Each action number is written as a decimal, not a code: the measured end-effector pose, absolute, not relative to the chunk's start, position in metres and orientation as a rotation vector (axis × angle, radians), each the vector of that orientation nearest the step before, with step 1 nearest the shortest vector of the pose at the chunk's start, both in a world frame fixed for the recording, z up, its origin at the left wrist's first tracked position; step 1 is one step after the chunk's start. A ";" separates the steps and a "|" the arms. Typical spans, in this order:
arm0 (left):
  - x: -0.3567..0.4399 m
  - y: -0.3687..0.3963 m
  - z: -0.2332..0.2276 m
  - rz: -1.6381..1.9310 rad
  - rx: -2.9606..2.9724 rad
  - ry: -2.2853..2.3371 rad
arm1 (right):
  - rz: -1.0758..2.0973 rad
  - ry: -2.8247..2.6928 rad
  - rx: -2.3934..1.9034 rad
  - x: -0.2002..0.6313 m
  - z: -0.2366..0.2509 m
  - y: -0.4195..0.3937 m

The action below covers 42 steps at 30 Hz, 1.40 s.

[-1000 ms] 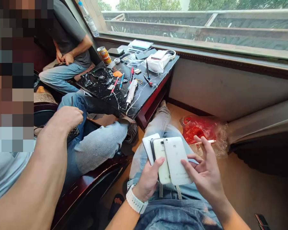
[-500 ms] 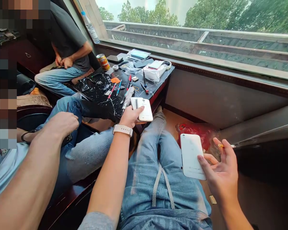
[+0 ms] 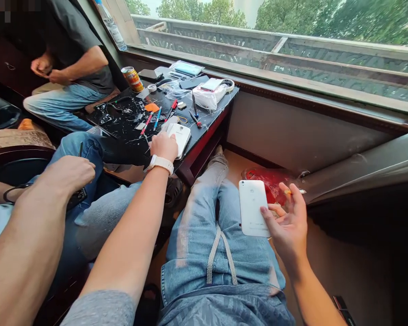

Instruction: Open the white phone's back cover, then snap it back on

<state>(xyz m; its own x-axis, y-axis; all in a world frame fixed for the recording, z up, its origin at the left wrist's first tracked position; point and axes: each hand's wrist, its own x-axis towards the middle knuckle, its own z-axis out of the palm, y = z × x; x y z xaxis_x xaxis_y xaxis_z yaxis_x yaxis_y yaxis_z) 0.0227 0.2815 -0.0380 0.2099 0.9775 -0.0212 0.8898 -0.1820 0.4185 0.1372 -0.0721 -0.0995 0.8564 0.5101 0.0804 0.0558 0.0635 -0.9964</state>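
Your left hand (image 3: 163,146) presses a pair of white phones (image 3: 179,136) down near the front edge of the dark table (image 3: 204,127), centre-left of the frame; let go carelessly and they could slide off that edge, or knock the red and blue tools (image 3: 149,122) just beside them. Your right hand (image 3: 287,222), lower right, grasps another white phone (image 3: 253,207) only by the fingertips while also pinching a cigarette (image 3: 294,191), so that loose hold could drop it onto the floor beside the red bag (image 3: 268,181).

glossy marble-look table (image 3: 204,124), matt, seemingly plastic white phone (image 3: 252,207)
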 end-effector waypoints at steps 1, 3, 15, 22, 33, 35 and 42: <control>0.022 0.280 -0.041 0.355 2.180 1.744 | 0.369 -0.475 -1.475 0.137 -0.100 -0.070; 0.021 0.276 -0.046 0.371 2.207 1.758 | 0.389 -0.480 -1.465 0.135 -0.100 -0.066; 0.020 0.234 -0.035 0.936 2.174 1.842 | 0.461 -0.560 -1.447 0.130 -0.097 -0.059; 0.000 0.087 -0.062 0.654 1.187 0.987 | 0.491 -0.583 -1.380 0.119 -0.089 -0.048; -0.038 0.074 -0.066 0.514 0.263 0.725 | 0.308 -0.806 -1.556 0.157 -0.038 0.042; -0.058 0.086 -0.066 0.533 0.307 0.725 | 0.145 -0.946 -1.508 0.189 -0.013 0.094; -0.104 0.132 -0.070 0.676 0.263 0.615 | 0.088 -1.145 -1.511 0.219 0.072 0.371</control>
